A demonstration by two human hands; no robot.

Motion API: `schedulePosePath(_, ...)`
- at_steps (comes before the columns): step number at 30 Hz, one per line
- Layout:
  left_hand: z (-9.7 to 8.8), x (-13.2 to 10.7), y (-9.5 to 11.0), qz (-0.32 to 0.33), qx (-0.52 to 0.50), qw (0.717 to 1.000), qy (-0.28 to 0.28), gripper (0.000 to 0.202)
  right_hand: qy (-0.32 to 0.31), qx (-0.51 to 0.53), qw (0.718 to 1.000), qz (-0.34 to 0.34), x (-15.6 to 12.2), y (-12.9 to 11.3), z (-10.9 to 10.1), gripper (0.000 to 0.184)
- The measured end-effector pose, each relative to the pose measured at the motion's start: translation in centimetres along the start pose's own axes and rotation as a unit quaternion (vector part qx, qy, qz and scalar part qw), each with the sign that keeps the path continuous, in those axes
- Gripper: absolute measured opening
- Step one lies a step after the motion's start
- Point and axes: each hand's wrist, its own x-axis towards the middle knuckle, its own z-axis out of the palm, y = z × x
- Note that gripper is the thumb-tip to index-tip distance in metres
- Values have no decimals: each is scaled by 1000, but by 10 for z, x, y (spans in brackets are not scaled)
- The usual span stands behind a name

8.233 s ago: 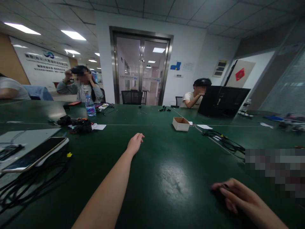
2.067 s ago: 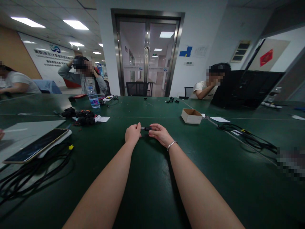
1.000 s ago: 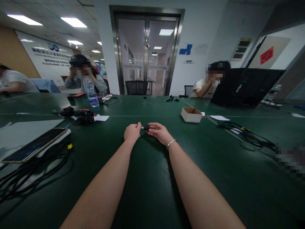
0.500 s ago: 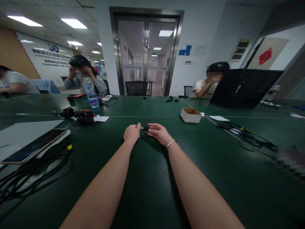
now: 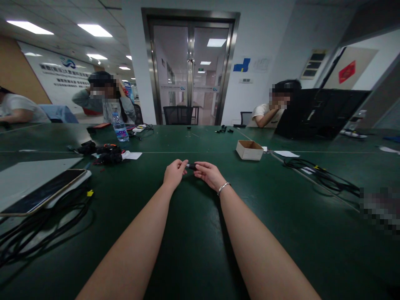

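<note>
Both my arms reach forward over a dark green table [image 5: 200, 233]. Between my two hands is a small black part [image 5: 191, 166] with a pale tip, held just above the tabletop. My left hand [image 5: 174, 172] pinches its left end with curled fingers. My right hand [image 5: 208, 174], with a thin bracelet on the wrist, grips its right end with fingers closed. What the part is stays too small to tell.
A small open cardboard box [image 5: 249, 150] sits to the right. Black cables [image 5: 321, 177] lie at right and cables [image 5: 37, 233] at left, beside a phone [image 5: 43, 192] on a laptop. A water bottle [image 5: 119, 129] and black parts [image 5: 104, 154] lie farther left. Other people sit across the table.
Eight seconds ago my hands were apart, the right one near me on the table. Now both meet on the small black part; in the last second my left fingers shifted slightly.
</note>
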Motion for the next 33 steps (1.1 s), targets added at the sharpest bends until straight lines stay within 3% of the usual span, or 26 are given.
schedulePosePath(7,12,11,-12,84,-132,988,-9,16,27,6,1000,-4,1,1,0,7)
schedulePosePath(9,13,11,-10,66,-169,983,-28,26,23,1,1000,-5,2,2,0,10)
schedulePosePath(11,13,10,-8,-6,-184,982,-42,33,18,-3,1000,-4,2,2,0,12)
schedulePosePath(14,12,8,-5,-78,-161,983,-49,39,14,-6,1000,-2,2,2,0,11)
schedulePosePath(17,11,8,-4,-40,-151,987,-44,38,7,-6,1000,-5,2,3,0,11)
schedulePosePath(20,10,8,-2,-22,-178,983,-42,57,0,-7,1000,-7,3,4,-1,11)
schedulePosePath(24,10,7,-3,-27,-150,985,-77,39,-3,-11,1000,-10,4,4,-2,12)
schedulePosePath(28,12,6,-7,10,-151,986,-68,51,6,-7,1000,-7,2,3,-1,12)
schedulePosePath(33,14,8,-11,6,-111,991,-75,34,1,-14,1000,-15,3,4,-2,13)
